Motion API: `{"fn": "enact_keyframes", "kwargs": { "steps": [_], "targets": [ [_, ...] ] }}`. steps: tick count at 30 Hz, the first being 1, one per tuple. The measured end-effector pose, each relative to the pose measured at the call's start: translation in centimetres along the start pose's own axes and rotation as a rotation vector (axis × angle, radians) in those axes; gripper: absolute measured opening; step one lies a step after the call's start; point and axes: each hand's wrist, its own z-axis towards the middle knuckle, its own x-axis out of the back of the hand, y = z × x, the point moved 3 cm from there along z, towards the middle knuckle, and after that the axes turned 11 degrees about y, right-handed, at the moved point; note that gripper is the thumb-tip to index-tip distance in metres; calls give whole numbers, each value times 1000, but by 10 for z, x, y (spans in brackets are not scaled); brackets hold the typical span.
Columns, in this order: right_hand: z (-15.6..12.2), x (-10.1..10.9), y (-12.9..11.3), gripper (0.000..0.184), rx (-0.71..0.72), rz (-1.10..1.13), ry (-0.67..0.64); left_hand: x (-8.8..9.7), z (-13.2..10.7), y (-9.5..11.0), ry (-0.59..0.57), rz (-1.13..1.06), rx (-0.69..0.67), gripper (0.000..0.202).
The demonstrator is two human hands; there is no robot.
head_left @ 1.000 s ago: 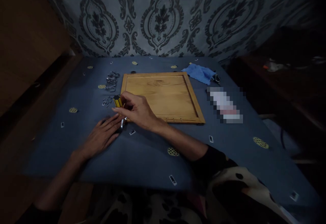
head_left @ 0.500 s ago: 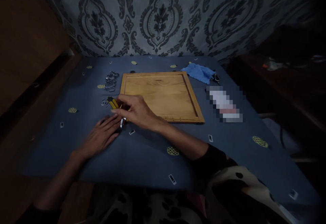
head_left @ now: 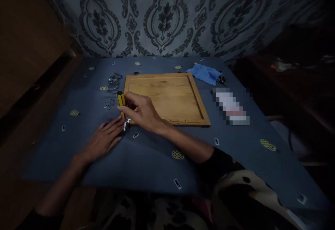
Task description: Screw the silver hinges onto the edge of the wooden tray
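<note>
My right hand is closed around a screwdriver with a yellow and black handle. The tool stands nearly upright, its shaft pointing down at a small shiny metal hook. That hook sits at the near left corner of a framed wooden board, which lies flat. Whether the screwdriver's tip touches a screw is too small to tell. My left hand lies flat on the cloth with its fingers stretched out, the fingertips beside the hook and the board's corner.
Several small screws lie left of the board, with a bunch of metal hooks behind them. A blue cloth is at the back right, near a blurred-out white packet. Blue patterned cloth covers the table.
The screwdriver has swung from a leftward lean to nearly upright, and my right hand has shifted slightly with it. The screws are now more exposed. My left hand has stayed in place.
</note>
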Motion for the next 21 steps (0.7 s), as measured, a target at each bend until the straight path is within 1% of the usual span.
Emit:
{"fn": "enact_keyframes", "kwargs": {
  "steps": [4,8,11,17,21],
  "targets": [
    [-1,-1,2,37,14,12,-10,-1,-1,-1,-9,13,14,53],
    [-2,-1,3,36,23,-22,-20,-1,-1,-1,-10,9,2,53],
    [-2,-2,2,35,17,-12,-26,0,0,-1,-3,8,0,53],
    [-2,-2,2,32,-6,25,-36,-1,-1,-1,-29,10,26,53],
    [0,-3,3,26,-25,-24,-70,-3,-2,-3,2,12,17,53]
  ]
}}
